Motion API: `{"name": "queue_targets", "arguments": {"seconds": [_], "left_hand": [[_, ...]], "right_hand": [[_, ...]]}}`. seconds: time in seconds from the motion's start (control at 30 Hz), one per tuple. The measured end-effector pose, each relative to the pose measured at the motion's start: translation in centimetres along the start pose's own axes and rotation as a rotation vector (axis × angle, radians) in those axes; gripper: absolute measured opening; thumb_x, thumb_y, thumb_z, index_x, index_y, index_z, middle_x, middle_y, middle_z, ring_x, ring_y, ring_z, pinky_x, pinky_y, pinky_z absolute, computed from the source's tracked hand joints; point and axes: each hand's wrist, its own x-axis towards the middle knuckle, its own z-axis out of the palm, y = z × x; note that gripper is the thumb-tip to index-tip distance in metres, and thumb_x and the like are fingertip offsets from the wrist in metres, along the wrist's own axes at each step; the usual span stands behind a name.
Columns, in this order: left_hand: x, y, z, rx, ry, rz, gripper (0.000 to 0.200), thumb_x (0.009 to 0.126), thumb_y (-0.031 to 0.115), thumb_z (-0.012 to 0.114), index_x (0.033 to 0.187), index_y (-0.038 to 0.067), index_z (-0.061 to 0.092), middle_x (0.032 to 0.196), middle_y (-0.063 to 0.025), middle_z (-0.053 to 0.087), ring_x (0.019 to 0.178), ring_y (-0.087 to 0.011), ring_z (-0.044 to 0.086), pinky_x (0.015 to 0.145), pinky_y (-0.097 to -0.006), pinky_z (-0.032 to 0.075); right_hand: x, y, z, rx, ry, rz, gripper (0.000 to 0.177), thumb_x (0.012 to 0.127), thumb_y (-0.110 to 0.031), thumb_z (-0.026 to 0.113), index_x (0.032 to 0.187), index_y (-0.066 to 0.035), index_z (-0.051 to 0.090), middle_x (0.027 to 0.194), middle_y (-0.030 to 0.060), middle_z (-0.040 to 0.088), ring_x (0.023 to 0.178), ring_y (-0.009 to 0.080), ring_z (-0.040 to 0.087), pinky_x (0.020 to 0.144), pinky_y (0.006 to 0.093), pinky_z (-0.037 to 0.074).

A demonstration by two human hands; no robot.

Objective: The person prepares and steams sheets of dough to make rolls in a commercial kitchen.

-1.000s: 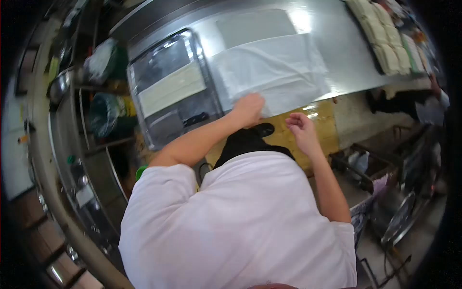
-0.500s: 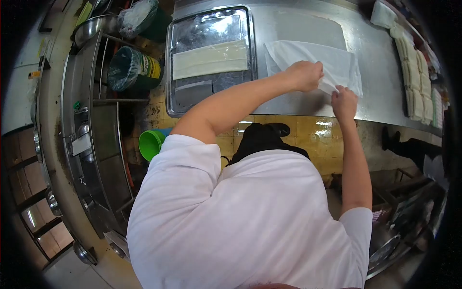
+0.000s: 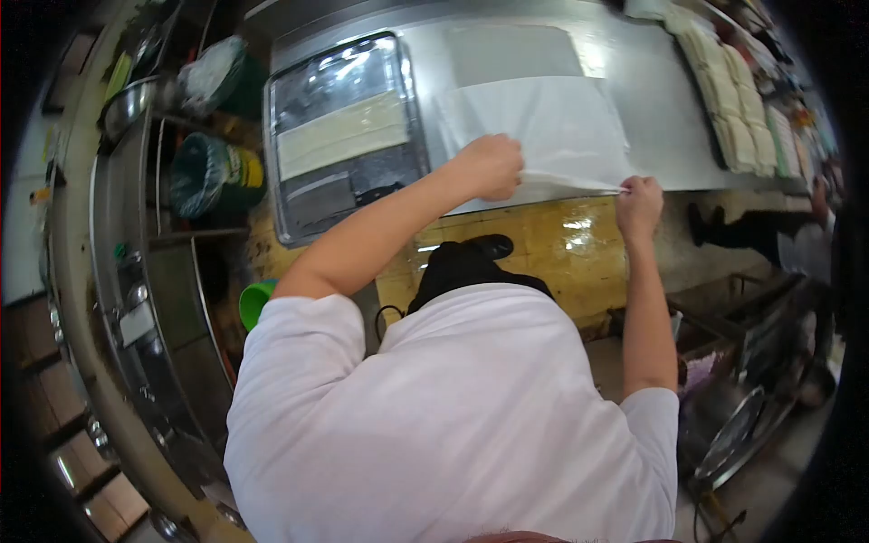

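A thin white plastic-like sheet point(image 3: 543, 118) lies spread over the steel table point(image 3: 434, 54), its near edge pulled taut at the table's front. My left hand point(image 3: 493, 168) is closed on the near left part of that edge. At the near right corner, my right hand point(image 3: 641, 206) pinches the sheet, just past the front of the table. Beyond the sheet's far edge lies a flat greyish rectangle point(image 3: 516, 52). To the left of my left hand, a shiny metal tray point(image 3: 299, 86) bears a pale, flat, dough-like strip point(image 3: 344, 136) under a glossy film.
Folded cream cloths point(image 3: 711, 95) are stacked at the table's right end. Bins with plastic liners point(image 3: 215, 175) stand left of the table, and a green bucket point(image 3: 256, 305) is on the floor. Another person's dark-clothed leg point(image 3: 751, 233) shows at the right.
My hands have moved apart, the left one leftward. The sheet, bunched and folded before, is now spread flatter with its near edge stretched. The camera view has shifted.
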Motion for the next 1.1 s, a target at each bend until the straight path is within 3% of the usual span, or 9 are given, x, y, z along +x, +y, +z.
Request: {"name": "queue_targets", "arguments": {"seconds": [0.13, 0.37, 0.43, 0.7, 0.8, 0.87, 1.0, 1.07, 1.1], "left_hand": [[-2.7, 3.0, 1.5, -0.134, -0.092, -0.1, 0.018, 0.083, 0.017, 0.064, 0.088, 0.001, 0.072, 0.091, -0.022, 0.07, 0.093, -0.0404, 0.067, 0.084, -0.048, 0.054], [-6.2, 9.6, 3.7, -0.191, -0.262, -0.015, 0.021, 0.084, 0.018, 0.061, 0.095, 0.003, 0.072, 0.087, -0.0239, 0.07, 0.085, -0.0429, 0.068, 0.08, -0.0494, 0.054], [-6.6, 11.5, 4.6, -0.365, -0.368, 0.01, 0.025, 0.086, 0.022, 0.063, 0.102, 0.005, 0.073, 0.091, -0.0246, 0.07, 0.087, -0.0427, 0.068, 0.081, -0.0482, 0.053], [-7.1, 19.5, 7.2, -0.534, -0.716, 0.072, 0.031, 0.093, 0.027, 0.06, 0.104, 0.0, 0.07, 0.087, -0.0181, 0.071, 0.082, -0.0301, 0.067, 0.077, -0.0409, 0.051], [-7.7, 21.2, 8.0, -0.711, -0.743, 0.143, 0.032, 0.096, 0.028, 0.057, 0.107, 0.0, 0.067, 0.092, -0.0132, 0.07, 0.087, -0.0242, 0.065, 0.08, -0.039, 0.05], [-7.5, 21.5, 9.3, -0.977, -0.897, 0.023, 0.031, 0.098, 0.028, 0.055, 0.109, 0.001, 0.067, 0.095, -0.012, 0.069, 0.091, -0.0211, 0.064, 0.082, -0.0372, 0.05], [-6.4, 20.7, 6.7, -0.817, -0.962, 0.241, 0.029, 0.098, 0.025, 0.056, 0.112, 0.003, 0.069, 0.092, -0.0154, 0.069, 0.088, -0.0192, 0.064, 0.082, -0.0351, 0.051], [-5.0, 19.9, 5.8, -0.136, -0.755, 0.479, 0.029, 0.096, 0.019, 0.055, 0.118, 0.006, 0.07, 0.092, -0.0194, 0.069, 0.088, -0.0182, 0.065, 0.081, -0.033, 0.051], [-4.4, 19.6, 4.7, -0.113, -0.762, 0.534, 0.029, 0.096, 0.019, 0.055, 0.118, 0.006, 0.07, 0.092, -0.0194, 0.069, 0.088, -0.0182, 0.065, 0.081, -0.033, 0.051]], "right_hand": [[-4.1, 0.6, -1.1, -0.015, 0.045, 0.072, 0.006, 0.076, -0.007, 0.066, 0.079, -0.011, 0.07, 0.09, 0.0108, 0.059, 0.092, 0.0323, 0.056, 0.083, 0.0457, 0.045], [-13.2, 3.1, -4.3, -0.026, 0.056, 0.23, 0.007, 0.077, -0.007, 0.062, 0.079, -0.009, 0.068, 0.093, 0.0115, 0.057, 0.096, 0.0319, 0.054, 0.087, 0.0442, 0.043], [-15.8, 4.6, -4.9, -0.066, 0.051, 0.304, 0.008, 0.079, -0.007, 0.06, 0.079, -0.009, 0.068, 0.093, 0.0113, 0.057, 0.096, 0.0321, 0.054, 0.087, 0.0443, 0.043], [-24.9, 9.2, -7.8, -0.164, 0.077, 0.5, 0.009, 0.079, -0.009, 0.06, 0.079, -0.011, 0.068, 0.094, 0.0105, 0.058, 0.098, 0.0329, 0.055, 0.087, 0.0454, 0.043], [-27.5, 10.1, -9.9, -0.216, 0.086, 0.588, 0.008, 0.079, -0.009, 0.06, 0.079, -0.011, 0.068, 0.095, 0.0103, 0.058, 0.098, 0.033, 0.055, 0.087, 0.0458, 0.043], [-29.2, 9.7, -11.6, -0.268, 0.114, 0.664, 0.006, 0.078, -0.008, 0.061, 0.078, -0.01, 0.067, 0.097, 0.0104, 0.059, 0.099, 0.0337, 0.055, 0.089, 0.0454, 0.043], [-32.9, 7.0, -15.3, -0.31, 0.177, 0.83, 0.005, 0.076, -0.007, 0.061, 0.078, -0.007, 0.065, 0.098, 0.0111, 0.059, 0.098, 0.0352, 0.054, 0.088, 0.0447, 0.043], [-35.6, 4.7, -16.4, -0.322, 0.243, 0.877, 0.005, 0.075, -0.005, 0.061, 0.078, -0.006, 0.064, 0.097, 0.0117, 0.059, 0.096, 0.0356, 0.054, 0.087, 0.0448, 0.044], [-37.1, 3.1, -16.8, -0.304, 0.282, 0.885, 0.006, 0.074, -0.003, 0.061, 0.078, -0.006, 0.064, 0.096, 0.0122, 0.059, 0.095, 0.036, 0.054, 0.085, 0.0449, 0.044]]}}
